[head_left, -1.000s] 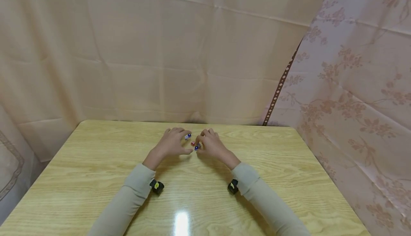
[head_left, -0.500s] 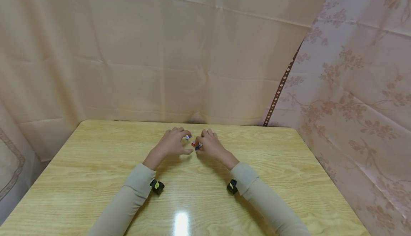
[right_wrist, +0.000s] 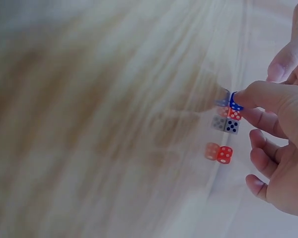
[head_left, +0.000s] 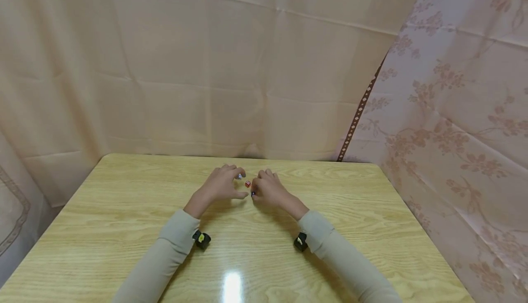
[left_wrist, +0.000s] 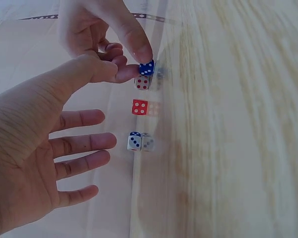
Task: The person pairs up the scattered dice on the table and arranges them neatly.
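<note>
My right hand (head_left: 270, 189) pinches a blue die (right_wrist: 236, 101) with white pips between thumb and index finger. In the left wrist view a white die (left_wrist: 142, 83) with red pips is right by that blue die, close to the fingertips. Farther along stand a red die (left_wrist: 139, 107) and a white die (left_wrist: 134, 143) with dark pips, which partly hides a blue one behind it. My left hand (left_wrist: 27, 163) holds nothing; its fingers are spread and extended beside the dice. In the right wrist view another red die (right_wrist: 224, 154) stands below the right fingers.
The dice stand on a glossy wood-grain table (head_left: 255, 252), near its far edge. A beige curtain (head_left: 185, 74) hangs behind it, and a flowered cloth (head_left: 462, 110) is at the right. Each wrist carries a black device (head_left: 201, 239).
The blue die at my right fingertips has shifted slightly toward the near side. My right fingers now cover more of the dice beside them. The left hand stays almost still.
</note>
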Motion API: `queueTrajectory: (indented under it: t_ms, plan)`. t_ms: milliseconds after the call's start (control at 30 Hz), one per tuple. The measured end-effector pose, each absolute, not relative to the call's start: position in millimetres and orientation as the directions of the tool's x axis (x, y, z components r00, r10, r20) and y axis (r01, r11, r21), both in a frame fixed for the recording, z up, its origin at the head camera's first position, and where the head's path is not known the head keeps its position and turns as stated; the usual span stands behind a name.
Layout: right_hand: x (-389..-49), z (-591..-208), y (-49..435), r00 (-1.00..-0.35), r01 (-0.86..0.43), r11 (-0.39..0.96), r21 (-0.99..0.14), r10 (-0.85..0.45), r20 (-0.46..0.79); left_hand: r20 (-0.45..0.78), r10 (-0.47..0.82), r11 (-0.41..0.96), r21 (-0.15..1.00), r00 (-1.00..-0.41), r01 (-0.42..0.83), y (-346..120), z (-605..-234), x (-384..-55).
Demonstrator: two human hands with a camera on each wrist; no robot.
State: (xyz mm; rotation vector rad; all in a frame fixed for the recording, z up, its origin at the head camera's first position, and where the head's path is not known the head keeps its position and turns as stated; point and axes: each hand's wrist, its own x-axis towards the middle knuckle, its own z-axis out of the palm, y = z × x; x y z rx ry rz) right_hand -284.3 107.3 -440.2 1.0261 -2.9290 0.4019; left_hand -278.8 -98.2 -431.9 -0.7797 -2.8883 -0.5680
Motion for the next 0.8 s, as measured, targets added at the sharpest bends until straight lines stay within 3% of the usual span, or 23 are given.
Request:
queueTrajectory:
  t_ms: [367, 800]
  plan:
    - [-269.8, -433.1, 118.5, -0.778, -0.617, 0.721, -0.315, -0.619, 0.108, 0.187, 0.476, 0.79, 0.337, -0.859, 0.512, -95.8, -432.5, -278.2]
    - [-253.9, -435.7, 131.2, -0.753, -0.626, 0.701, -0.341, -0.657, 0.032, 0.178, 0.498, 0.758, 0.387, -0.849, 0.526, -91.2, -430.4, -277.6]
